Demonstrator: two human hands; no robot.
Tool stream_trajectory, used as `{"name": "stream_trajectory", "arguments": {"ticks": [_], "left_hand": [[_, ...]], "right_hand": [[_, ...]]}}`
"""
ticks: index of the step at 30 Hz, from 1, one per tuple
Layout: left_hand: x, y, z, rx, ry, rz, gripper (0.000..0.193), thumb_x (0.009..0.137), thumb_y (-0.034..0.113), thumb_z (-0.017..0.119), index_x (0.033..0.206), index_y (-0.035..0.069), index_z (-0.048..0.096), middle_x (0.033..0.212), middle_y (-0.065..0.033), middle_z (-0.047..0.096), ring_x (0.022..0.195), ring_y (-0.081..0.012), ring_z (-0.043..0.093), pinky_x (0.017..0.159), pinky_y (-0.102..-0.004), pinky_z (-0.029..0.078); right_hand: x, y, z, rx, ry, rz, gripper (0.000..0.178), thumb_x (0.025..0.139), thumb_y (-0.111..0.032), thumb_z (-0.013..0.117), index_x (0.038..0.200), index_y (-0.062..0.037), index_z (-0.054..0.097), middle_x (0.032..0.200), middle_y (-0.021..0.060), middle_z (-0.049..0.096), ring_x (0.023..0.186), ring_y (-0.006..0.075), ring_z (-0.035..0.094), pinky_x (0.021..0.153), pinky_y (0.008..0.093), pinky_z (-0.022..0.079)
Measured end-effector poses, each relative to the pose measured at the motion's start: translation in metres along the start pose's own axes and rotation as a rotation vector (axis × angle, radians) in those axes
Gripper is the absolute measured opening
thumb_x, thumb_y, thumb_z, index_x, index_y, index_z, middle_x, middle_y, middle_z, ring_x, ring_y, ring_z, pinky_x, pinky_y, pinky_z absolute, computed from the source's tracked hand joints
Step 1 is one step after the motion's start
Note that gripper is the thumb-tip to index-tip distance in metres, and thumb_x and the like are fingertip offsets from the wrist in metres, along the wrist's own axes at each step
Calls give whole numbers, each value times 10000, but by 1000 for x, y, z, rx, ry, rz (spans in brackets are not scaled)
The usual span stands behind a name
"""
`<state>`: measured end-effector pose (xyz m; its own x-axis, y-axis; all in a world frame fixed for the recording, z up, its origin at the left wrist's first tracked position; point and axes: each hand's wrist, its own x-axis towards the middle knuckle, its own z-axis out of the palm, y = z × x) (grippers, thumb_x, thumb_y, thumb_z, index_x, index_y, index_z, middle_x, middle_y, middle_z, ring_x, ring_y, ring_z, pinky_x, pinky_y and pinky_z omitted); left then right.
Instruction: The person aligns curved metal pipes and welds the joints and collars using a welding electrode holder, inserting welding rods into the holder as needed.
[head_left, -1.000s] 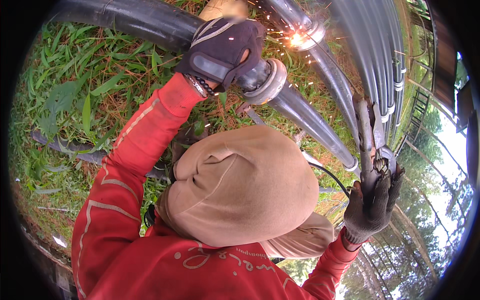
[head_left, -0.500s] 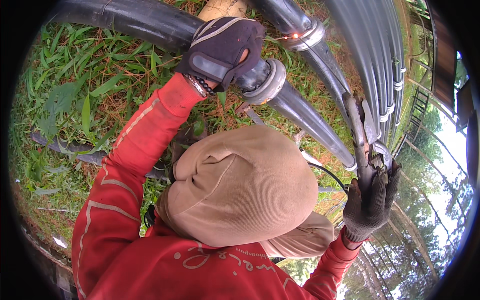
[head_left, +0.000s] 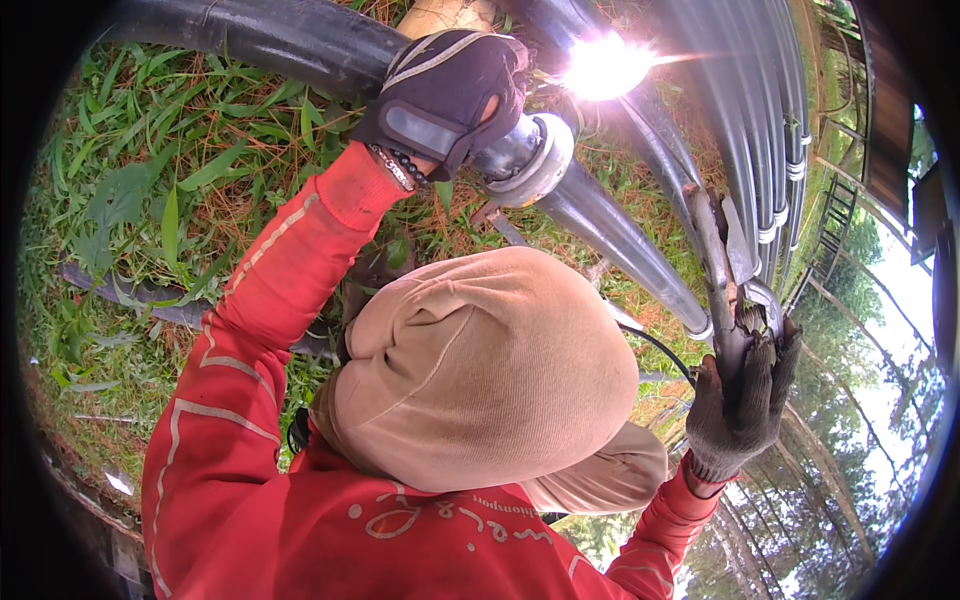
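Observation:
My left hand [head_left: 445, 105], in a dark glove with pale stripes, is closed over a thick black pipe [head_left: 270, 45], just behind its pale metal collar [head_left: 535, 165]. Its fingertips are hidden. At the right, my right hand [head_left: 742, 400], in a worn grey knit glove, is wrapped round the handle of a welding electrode holder [head_left: 715, 260], whose jaws point up and away. A dazzling white welding arc [head_left: 605, 65] burns at the collar of a second black pipe [head_left: 560, 22]. Glare hides that collar and the electrode's tip.
Several long dark pipes [head_left: 745, 110] with pale collars run alongside at the right. A wooden log [head_left: 450, 15] lies under the pipes at the top. My tan-clothed knee [head_left: 490, 370] fills the middle. Grass [head_left: 130, 200] covers the left; a black cable [head_left: 655, 345] curves near my right hand.
A small orange glow with sparks at the second pipe's collar has flared into a bright white arc. Both hands have stayed almost still.

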<state>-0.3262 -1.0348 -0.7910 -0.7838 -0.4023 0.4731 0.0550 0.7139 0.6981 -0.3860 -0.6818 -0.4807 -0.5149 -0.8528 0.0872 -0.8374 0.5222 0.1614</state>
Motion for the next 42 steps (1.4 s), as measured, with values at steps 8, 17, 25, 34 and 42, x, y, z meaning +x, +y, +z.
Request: {"name": "stream_trajectory", "arguments": {"ticks": [8, 17, 25, 34, 42], "left_hand": [[3, -6, 2, -26, -26, -43, 191, 976, 226, 748, 1064, 82, 838, 954, -188, 805, 879, -408, 785, 793, -500, 621], [18, 6, -16, -106, -104, -178, 227, 1010, 229, 700, 1111, 82, 840, 992, -189, 818, 913, -418, 786, 817, -504, 625], [11, 2, -13, -51, -26, -97, 205, 964, 249, 750, 1078, 91, 813, 969, -171, 792, 891, -421, 758, 806, -517, 604], [11, 3, -20, -33, -49, -34, 229, 993, 203, 772, 1172, 61, 792, 1013, -155, 813, 895, -390, 787, 809, -492, 628], [10, -5, -8, 56, -91, -135, 224, 988, 218, 794, 1147, 62, 821, 956, -146, 830, 864, -390, 802, 771, -471, 640]], "right_hand": [[-1, 3, 1, 43, 8, -20, 628, 941, -52, 829, 1541, -40, 646, 1613, 406, 562, 1434, 592, 629, 1100, 586, 609], [-3, 5, 1, 14, 18, 15, 663, 916, -39, 842, 1550, -51, 650, 1617, 399, 565, 1451, 580, 622, 1114, 574, 600], [-2, 1, 1, -3, -1, 16, 654, 921, -63, 841, 1547, -59, 653, 1622, 393, 565, 1438, 585, 631, 1118, 572, 595], [-3, 0, 1, -8, -2, 19, 663, 905, -54, 841, 1542, -57, 657, 1609, 391, 580, 1415, 589, 647, 1102, 562, 607], [-3, 1, 4, 12, 5, 19, 681, 883, -16, 844, 1537, -53, 658, 1602, 405, 577, 1419, 590, 644, 1077, 547, 623]]}}
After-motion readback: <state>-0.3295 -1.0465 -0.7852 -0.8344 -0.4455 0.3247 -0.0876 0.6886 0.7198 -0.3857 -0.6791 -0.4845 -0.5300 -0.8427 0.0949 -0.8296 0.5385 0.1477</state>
